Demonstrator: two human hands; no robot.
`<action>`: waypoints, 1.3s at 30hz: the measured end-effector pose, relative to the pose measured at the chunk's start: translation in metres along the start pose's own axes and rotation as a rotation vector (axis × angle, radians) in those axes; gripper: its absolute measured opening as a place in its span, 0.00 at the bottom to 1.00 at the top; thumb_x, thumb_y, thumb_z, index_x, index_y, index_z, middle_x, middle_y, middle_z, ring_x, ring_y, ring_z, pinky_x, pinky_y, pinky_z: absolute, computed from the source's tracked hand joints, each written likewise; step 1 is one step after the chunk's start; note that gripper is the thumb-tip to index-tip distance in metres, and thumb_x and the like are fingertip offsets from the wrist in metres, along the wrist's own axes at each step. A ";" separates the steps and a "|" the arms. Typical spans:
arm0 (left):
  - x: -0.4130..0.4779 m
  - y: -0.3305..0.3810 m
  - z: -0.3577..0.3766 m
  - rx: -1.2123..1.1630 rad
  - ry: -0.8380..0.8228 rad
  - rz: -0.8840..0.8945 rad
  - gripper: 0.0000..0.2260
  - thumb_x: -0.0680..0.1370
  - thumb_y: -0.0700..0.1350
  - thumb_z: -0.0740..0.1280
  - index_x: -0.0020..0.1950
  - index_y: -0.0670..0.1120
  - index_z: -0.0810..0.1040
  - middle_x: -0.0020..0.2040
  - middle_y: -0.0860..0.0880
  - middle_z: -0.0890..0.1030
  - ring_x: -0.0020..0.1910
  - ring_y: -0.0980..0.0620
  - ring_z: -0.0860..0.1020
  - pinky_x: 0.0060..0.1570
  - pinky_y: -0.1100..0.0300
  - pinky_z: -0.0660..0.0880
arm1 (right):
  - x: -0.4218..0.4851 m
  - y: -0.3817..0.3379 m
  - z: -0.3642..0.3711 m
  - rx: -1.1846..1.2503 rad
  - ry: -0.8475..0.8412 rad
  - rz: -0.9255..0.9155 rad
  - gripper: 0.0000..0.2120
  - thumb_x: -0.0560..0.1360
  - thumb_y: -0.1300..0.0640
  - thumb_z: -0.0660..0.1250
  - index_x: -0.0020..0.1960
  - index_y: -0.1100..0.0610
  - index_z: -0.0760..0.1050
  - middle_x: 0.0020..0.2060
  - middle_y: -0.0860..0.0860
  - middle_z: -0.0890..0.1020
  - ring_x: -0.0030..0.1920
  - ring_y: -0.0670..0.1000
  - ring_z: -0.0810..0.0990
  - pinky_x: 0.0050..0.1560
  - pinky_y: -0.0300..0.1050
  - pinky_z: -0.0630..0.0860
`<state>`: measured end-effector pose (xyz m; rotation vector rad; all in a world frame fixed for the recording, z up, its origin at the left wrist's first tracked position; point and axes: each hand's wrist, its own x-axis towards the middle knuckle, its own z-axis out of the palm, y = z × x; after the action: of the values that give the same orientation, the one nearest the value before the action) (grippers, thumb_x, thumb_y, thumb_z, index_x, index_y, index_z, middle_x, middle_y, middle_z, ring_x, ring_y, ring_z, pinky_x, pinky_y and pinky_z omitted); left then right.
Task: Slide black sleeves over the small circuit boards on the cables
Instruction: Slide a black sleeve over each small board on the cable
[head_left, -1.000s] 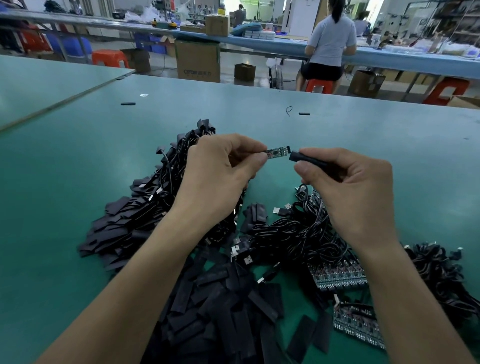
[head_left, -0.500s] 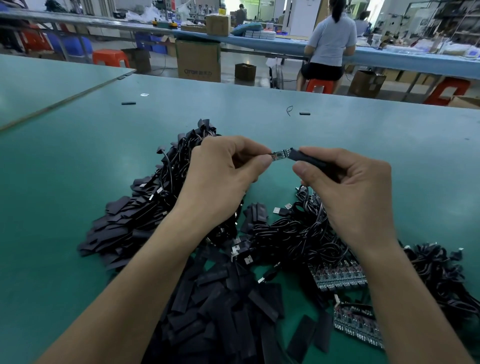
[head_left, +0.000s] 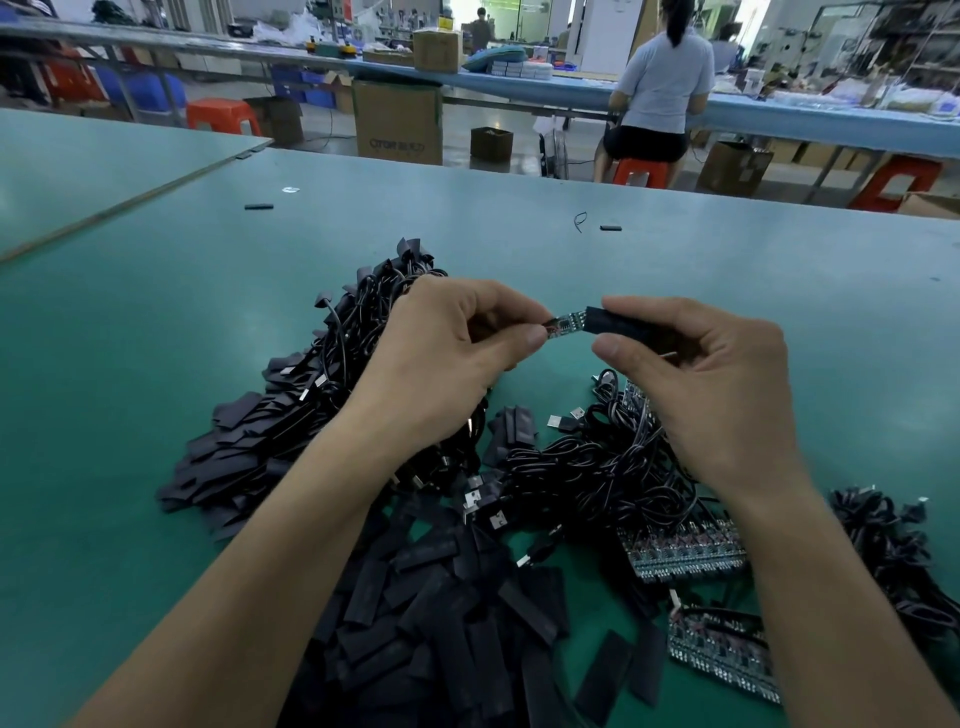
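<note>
Nearest to us lies a heap of loose flat black plastic sleeves (head_left: 441, 639). To its right are two rows of small green circuit boards (head_left: 685, 553), joined to a tangle of thin black cables (head_left: 597, 467). All of this rests on the green table mat (head_left: 130, 322).

Above the tangle the two hands meet. The left hand (head_left: 447, 364) pinches one small green circuit board (head_left: 565, 326) between thumb and forefinger, with the other fingers curled in. The right hand (head_left: 727, 405) grips a black sleeve tube (head_left: 623, 327) between thumb and forefinger, and its mouth points at the board.

One second ago we see a narrow gap between the sleeve mouth and the free end of the board. Now the gap is closed. The mouth sits at the end of the board and seems to cover only its first bit, while most of the board is bare between the two hands. We judge that the aiming is done and the sliding has only begun. The sleeve must go further toward the left fingers, which will then need to give way.

Behind the left hand lies a pile of black cables with dark flat ends (head_left: 322, 395), probably finished ones. Farther on the mat is a stray black piece (head_left: 258, 207). Far away a seated person (head_left: 660, 83) works at a long blue bench (head_left: 831, 119), back turned to us.
</note>
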<state>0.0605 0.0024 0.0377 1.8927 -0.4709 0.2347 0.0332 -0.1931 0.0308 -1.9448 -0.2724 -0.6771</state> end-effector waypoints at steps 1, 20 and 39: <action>0.000 0.000 -0.001 0.003 -0.010 -0.007 0.05 0.77 0.42 0.74 0.48 0.52 0.86 0.37 0.48 0.83 0.33 0.52 0.77 0.39 0.55 0.78 | 0.000 0.001 -0.001 0.007 -0.018 0.009 0.14 0.70 0.56 0.78 0.50 0.40 0.83 0.43 0.39 0.86 0.45 0.44 0.85 0.52 0.46 0.81; -0.001 -0.003 0.001 -0.154 -0.039 -0.096 0.06 0.73 0.43 0.77 0.47 0.48 0.82 0.38 0.50 0.86 0.37 0.54 0.84 0.44 0.57 0.81 | -0.001 0.003 0.002 0.213 -0.187 0.024 0.12 0.71 0.63 0.76 0.46 0.45 0.85 0.38 0.49 0.87 0.36 0.49 0.86 0.39 0.40 0.81; -0.002 -0.003 0.010 0.027 -0.123 -0.060 0.04 0.79 0.44 0.71 0.46 0.48 0.85 0.38 0.56 0.86 0.37 0.59 0.82 0.42 0.64 0.79 | -0.002 -0.004 0.009 0.207 0.049 0.082 0.19 0.71 0.62 0.78 0.56 0.45 0.78 0.39 0.46 0.86 0.38 0.47 0.86 0.40 0.36 0.81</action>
<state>0.0595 -0.0059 0.0308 1.9514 -0.4949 0.0861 0.0323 -0.1830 0.0297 -1.7307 -0.2222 -0.6167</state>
